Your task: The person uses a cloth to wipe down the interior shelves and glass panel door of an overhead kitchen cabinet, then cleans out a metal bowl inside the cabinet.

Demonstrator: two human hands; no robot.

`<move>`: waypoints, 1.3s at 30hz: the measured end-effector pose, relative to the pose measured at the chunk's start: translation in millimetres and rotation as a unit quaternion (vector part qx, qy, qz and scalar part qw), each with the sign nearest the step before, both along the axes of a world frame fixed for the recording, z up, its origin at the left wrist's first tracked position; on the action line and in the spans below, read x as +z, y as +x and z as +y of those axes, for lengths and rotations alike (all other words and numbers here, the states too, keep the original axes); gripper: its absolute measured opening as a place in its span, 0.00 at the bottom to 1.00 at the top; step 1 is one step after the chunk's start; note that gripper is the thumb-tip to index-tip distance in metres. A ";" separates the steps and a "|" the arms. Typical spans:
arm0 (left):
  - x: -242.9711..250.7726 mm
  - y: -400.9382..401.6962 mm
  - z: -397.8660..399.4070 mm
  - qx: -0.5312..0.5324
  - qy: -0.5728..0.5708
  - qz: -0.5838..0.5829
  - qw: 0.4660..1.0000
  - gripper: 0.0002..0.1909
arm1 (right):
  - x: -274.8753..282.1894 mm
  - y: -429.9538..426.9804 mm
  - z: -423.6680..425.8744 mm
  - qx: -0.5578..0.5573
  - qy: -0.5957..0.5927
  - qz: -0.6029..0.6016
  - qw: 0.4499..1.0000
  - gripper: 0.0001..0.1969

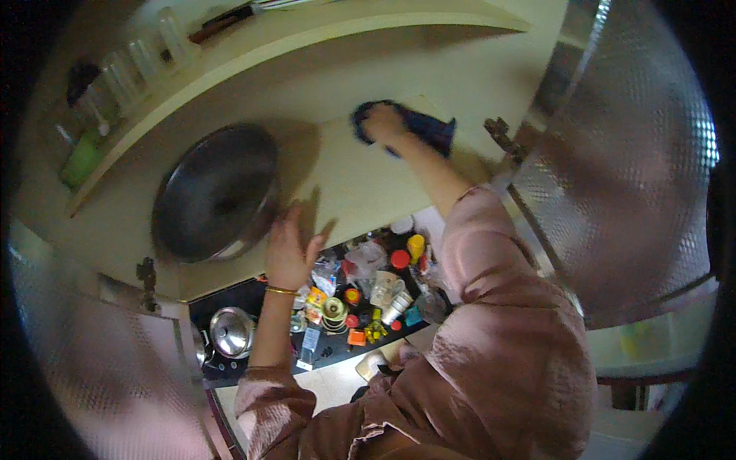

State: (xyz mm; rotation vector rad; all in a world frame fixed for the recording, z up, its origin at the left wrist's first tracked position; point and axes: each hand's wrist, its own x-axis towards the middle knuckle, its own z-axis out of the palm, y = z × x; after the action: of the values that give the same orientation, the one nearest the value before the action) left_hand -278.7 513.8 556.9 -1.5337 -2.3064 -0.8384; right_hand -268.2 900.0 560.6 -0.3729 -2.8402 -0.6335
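My right hand (pixel 384 123) presses a dark blue cloth (pixel 431 131) onto the pale cabinet shelf (pixel 351 172), deep inside toward the back. The cloth is bunched under my fingers and trails to the right. A large dark metal pan (pixel 215 190) stands tilted on the left part of this shelf. My left hand (pixel 286 253), with a gold-coloured bangle (pixel 282 290) on the wrist, is raised with fingers spread beside the pan's lower right rim. Whether it touches the rim is unclear. Nothing shows in its grasp.
Textured glass doors stand open at left (pixel 109 356) and right (pixel 627 172). An upper shelf (pixel 322 37) holds clear glasses (pixel 144 57) and a green item (pixel 83 158). Below, a black counter (pixel 230 374) carries jars, packets, plastic bags and a shiny metal lid (pixel 232 332).
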 end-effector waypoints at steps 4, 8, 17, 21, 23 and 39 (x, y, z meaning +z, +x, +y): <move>-7.5 -4.1 2.2 0.002 -0.006 -0.014 1.000 0.34 | 7.3 9.9 -52.8 0.027 -0.141 0.051 0.988 0.19; -8.9 -7.3 -8.0 0.011 0.000 -0.018 1.000 0.32 | 15.8 65.0 -19.7 -0.148 -0.249 0.102 0.951 0.23; 1.4 -1.2 4.6 -0.011 0.033 0.016 0.999 0.32 | 3.5 198.5 -47.8 -0.228 -0.133 0.195 0.945 0.18; -1.0 -3.3 -0.3 -0.005 0.033 0.029 0.999 0.32 | 13.8 220.3 -76.1 -0.161 -0.025 0.159 0.974 0.13; -0.6 -4.4 -1.0 0.008 0.032 0.029 0.999 0.32 | 22.8 211.2 -79.6 -0.175 -0.057 0.114 0.976 0.11; 12.7 1.1 6.2 -0.002 0.011 0.026 1.000 0.35 | 5.6 -90.8 34.6 -0.215 -0.245 0.679 0.658 0.21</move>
State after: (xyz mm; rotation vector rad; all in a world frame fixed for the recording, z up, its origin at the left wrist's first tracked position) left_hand -277.6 520.0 569.7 -1.5335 -2.2502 -0.8140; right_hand -359.1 934.6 566.2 -1.0494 -1.3394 0.3591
